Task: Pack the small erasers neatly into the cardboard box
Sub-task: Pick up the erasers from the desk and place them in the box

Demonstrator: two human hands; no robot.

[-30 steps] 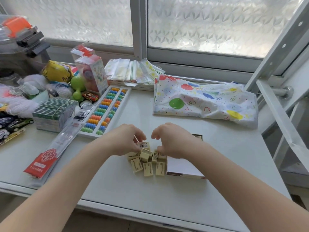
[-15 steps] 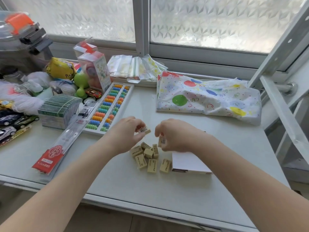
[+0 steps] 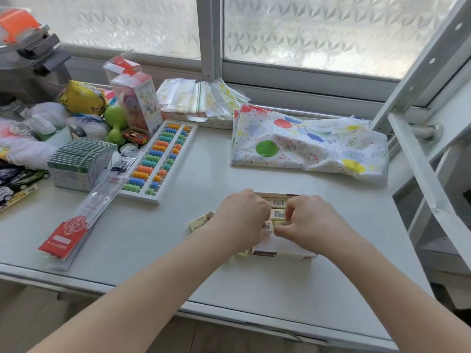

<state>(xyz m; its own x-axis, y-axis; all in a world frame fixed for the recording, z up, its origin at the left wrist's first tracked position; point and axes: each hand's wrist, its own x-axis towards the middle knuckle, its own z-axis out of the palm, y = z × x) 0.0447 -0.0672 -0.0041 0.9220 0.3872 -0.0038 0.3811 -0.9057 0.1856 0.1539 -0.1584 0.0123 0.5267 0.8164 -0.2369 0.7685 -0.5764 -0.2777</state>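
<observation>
I am putting erasers in the box. My right hand pinches one over it. My left hand curls beside; its grip is hidden. Next, press it flat, then grab loose erasers.

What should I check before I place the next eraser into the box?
1. Box open and reachable: ok. The cardboard box lies on the table under both hands.
2. Erasers already inside lined up: ok so far. The packed erasers show barcodes in tidy rows, though the hands hide much of the box.
3. Room left in the box: cannot tell, hands cover it.
4. Right hand has an eraser: ok, it pinches a pale eraser over the box.
5. Left hand grip: cannot tell, its fingers curl out of sight.
6. More erasers to pack: ok, loose erasers lie left of the box.
</observation>
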